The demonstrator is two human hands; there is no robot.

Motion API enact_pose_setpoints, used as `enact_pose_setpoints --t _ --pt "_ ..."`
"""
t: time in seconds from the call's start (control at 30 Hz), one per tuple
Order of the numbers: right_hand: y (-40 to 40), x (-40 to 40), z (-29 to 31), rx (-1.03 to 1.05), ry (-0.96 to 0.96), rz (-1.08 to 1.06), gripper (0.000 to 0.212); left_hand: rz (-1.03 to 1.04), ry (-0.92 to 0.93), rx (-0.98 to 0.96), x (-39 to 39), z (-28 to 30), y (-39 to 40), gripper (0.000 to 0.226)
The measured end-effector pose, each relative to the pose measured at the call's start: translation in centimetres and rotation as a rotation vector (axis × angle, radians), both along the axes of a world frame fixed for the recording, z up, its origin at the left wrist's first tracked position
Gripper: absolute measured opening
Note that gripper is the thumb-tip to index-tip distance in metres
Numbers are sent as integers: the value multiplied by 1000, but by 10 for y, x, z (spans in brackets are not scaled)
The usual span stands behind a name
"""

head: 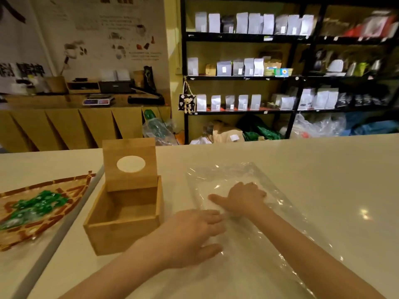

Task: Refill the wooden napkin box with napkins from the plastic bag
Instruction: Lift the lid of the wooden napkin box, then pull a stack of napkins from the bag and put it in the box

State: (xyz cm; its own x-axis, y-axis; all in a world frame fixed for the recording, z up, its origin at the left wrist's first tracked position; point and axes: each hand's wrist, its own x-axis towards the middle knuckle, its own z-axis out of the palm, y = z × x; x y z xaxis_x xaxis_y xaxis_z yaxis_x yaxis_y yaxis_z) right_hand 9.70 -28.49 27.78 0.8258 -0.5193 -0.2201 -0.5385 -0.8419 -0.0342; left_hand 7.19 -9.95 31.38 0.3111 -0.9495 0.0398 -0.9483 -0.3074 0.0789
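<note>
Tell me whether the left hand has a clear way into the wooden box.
Probably yes: the left hand rests on the plastic bag just beside the wooden box, whose lid stands open; nothing lies between.

Shop (shelves (248,77) of packaged goods).

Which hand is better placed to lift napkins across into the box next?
Probably the left hand: it rests on the bag's near end, right beside the open, empty box. The right hand lies farther away.
</note>
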Motion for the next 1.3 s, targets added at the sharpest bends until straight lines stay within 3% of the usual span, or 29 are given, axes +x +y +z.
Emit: enact_pose_setpoints --t 0.1,0.17,0.3,0.6,0.73,0.87,0.97,1.13,1.3 --pt "-17 -5 -1 32 -6 104 114 -116 -12 -13 -5 -22 -24 50" --pt "-33 -9 -2 60 -8 213 111 -200 -91 -36 -12 -31 -41 48" --pt "-59 -18 -1 118 -24 409 103 -331 -47 -120 -25 -49 -83 56" --pt "-68 -31 -2 243 -128 444 94 -48 120 -47 -40 -58 -156 89" --pt "-76 -56 18 483 -388 308 84 -67 30 5 -36 -65 -166 100" --pt "-98 -109 33 589 -624 208 58 -80 -10 34 -36 -74 -165 90" --pt "-114 -147 32 650 -672 101 20 -108 -40 -34 -34 -76 -165 76" --pt "-127 -194 18 555 -581 67 23 -47 75 -123 -35 -72 -164 61" --pt "-123 -195 -13 552 -560 215 28 -26 392 -424 -36 -57 -160 45"
